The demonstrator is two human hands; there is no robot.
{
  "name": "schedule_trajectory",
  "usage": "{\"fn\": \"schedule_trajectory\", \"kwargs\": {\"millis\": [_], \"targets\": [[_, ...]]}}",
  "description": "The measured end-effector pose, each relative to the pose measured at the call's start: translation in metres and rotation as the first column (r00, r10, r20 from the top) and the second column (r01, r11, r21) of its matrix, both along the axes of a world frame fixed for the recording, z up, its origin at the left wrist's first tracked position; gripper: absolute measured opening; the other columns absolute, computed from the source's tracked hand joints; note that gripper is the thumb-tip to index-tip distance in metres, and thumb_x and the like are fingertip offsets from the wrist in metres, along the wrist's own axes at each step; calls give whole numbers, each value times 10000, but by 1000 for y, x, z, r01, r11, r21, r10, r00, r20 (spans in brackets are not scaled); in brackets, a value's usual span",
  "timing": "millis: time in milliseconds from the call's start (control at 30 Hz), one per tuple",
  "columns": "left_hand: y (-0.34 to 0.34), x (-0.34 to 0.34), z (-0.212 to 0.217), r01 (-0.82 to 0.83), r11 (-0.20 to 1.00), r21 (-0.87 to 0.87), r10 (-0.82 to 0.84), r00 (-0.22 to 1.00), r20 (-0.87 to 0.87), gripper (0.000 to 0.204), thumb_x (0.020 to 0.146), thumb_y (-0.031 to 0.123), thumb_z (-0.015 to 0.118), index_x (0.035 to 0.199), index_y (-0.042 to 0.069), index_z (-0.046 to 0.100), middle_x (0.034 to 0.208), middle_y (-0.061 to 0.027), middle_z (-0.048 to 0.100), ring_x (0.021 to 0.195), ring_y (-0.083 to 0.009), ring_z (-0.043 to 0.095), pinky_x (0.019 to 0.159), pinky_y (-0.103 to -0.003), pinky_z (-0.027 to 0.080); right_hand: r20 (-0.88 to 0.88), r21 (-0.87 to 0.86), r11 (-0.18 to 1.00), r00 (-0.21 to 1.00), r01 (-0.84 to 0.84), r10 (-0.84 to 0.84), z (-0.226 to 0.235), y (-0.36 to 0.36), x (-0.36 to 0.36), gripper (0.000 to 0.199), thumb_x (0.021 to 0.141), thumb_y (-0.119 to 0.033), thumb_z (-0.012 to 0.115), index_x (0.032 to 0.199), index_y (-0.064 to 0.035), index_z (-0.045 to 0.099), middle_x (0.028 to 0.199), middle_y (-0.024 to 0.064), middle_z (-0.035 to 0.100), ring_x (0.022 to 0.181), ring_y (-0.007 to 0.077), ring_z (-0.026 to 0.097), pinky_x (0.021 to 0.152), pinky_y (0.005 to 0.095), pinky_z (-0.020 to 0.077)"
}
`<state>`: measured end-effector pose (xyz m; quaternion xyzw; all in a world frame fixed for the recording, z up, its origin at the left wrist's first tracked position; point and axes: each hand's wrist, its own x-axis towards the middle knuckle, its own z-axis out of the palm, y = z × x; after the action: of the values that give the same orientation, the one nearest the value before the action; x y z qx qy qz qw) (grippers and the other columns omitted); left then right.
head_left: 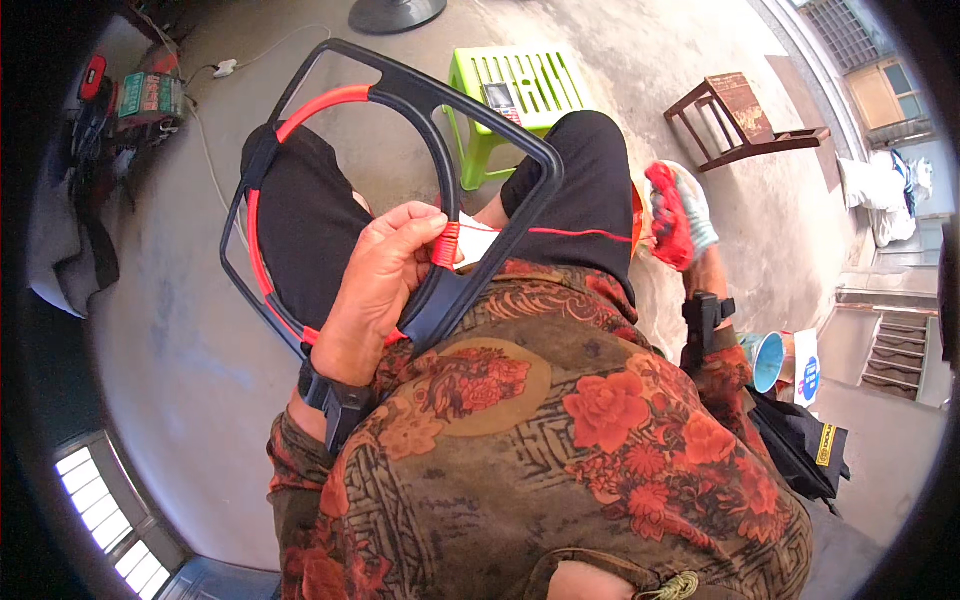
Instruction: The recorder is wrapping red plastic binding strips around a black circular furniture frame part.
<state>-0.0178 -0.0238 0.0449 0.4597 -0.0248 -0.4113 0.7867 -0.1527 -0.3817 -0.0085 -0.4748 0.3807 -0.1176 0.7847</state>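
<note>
A black frame [335, 48] with rounded corners and an inner ring [423, 128] lies across my lap, tilted to the left. Parts of the ring carry red wrapping; a short stack of red turns [446, 245] sits near its right side. My left hand [378, 272] is closed on the ring there, thumb and finger pinching beside the turns. From them a red cord [580, 232] runs nearly straight to the right. At its far end my right hand [682, 215], in a red and pale knit glove, is closed around the cord. Its fingertips are partly hidden.
Ahead stands a green plastic stool [535, 85] with a phone [500, 98] on top. A wooden stool [735, 110] lies tipped at the far right. A blue bucket [768, 362] and a black bag [795, 440] are at my right, a machine [150, 97] at far left.
</note>
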Motion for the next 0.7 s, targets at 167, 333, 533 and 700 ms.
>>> {"fn": "schedule_trajectory", "kwargs": {"millis": [167,333,533,700], "targets": [[0,1,1,30,999,44,-31,999,24,71,854,98,550,814,42,569,753,-53,623,651,-109,605,611,-233,508,294,211,861,870,-463,396,8,73,52,346,849,-201,579,1116,8,511,954,117,616,830,170,606,761,312,503],[-1,-1,1,13,1000,-15,-13,1000,17,71,849,93,542,852,25,559,714,-65,601,652,-160,598,655,-263,486,514,59,722,641,-689,570,44,158,98,564,804,-240,650,1274,-10,438,1085,52,574,934,104,549,820,249,450],[2,0,-9,-45,998,53,42,998,53,135,873,173,535,864,46,582,759,-33,619,656,-106,583,628,-238,472,-12,-343,452,485,-823,875,59,178,136,404,811,-325,633,1056,-10,563,1009,99,602,888,147,587,788,281,489],[0,2,-6,-58,989,135,55,998,24,213,886,262,512,848,66,588,745,-7,614,606,-80,552,560,-209,435,478,548,409,675,-730,563,8,189,133,297,851,-290,590,985,-24,579,924,100,625,808,176,619,747,300,516]]}}
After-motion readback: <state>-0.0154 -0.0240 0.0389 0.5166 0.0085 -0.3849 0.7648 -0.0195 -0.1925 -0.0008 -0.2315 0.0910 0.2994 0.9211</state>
